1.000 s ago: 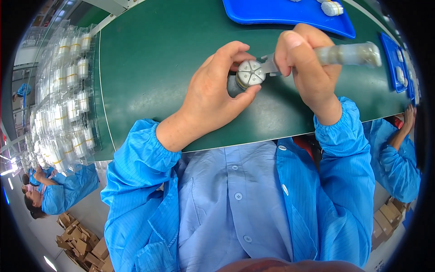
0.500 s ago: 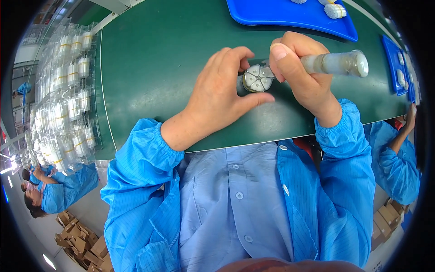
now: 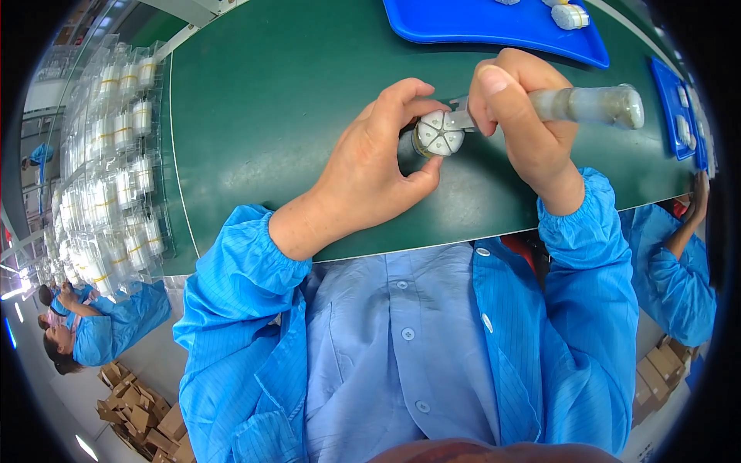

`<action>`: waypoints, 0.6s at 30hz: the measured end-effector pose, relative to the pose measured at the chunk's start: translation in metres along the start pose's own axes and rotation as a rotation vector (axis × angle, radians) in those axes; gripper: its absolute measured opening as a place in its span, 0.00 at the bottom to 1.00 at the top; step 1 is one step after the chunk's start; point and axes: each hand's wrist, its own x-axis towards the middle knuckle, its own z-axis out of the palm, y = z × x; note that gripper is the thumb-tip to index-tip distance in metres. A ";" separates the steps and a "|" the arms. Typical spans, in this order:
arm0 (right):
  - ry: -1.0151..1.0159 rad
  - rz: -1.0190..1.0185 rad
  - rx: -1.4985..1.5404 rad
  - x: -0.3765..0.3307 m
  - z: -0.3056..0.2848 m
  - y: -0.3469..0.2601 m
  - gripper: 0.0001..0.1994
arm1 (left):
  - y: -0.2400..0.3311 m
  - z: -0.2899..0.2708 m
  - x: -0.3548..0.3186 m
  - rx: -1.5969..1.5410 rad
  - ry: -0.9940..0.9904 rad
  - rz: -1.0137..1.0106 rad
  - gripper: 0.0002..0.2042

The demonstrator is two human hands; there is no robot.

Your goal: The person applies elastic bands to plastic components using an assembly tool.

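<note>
Two hands meet at centre: left hand (image 3: 369, 166) pinches the small round part (image 3: 440, 135) at its two o'clock; right hand (image 3: 525, 116) grips a translucent-handled tool (image 3: 590, 104), tip touching the part.

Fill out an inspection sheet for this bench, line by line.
Surface: green mat, bare around the hands.
Job's things: small round part with white segmented face; pale-handled tool, its tip at the part's edge.
Clutter: blue trays at the far edge; clear bagged parts stacked on the left.
Hands: left hand grips the part; right hand grips the tool.
Cables: nothing seen.
Surroundings: co-workers in blue coats on both sides; cardboard boxes on the floor.
</note>
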 end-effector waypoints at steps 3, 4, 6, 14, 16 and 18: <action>-0.005 -0.003 0.003 0.001 0.005 0.000 0.16 | -0.003 -0.001 0.000 0.024 -0.041 -0.021 0.32; -0.006 -0.003 0.004 0.001 0.004 0.002 0.16 | -0.005 0.000 -0.001 0.058 -0.034 0.025 0.34; -0.056 -0.011 -0.060 0.001 0.001 0.006 0.17 | -0.005 0.000 0.000 0.093 -0.028 0.074 0.36; 0.093 0.001 0.052 -0.004 0.006 -0.004 0.16 | -0.003 0.010 0.002 0.022 0.098 0.000 0.31; 0.094 0.016 0.077 -0.001 0.000 -0.005 0.16 | -0.004 0.007 0.001 -0.011 0.094 0.005 0.31; 0.091 0.043 0.120 0.000 -0.002 -0.006 0.17 | -0.004 0.005 0.001 -0.047 0.087 0.009 0.31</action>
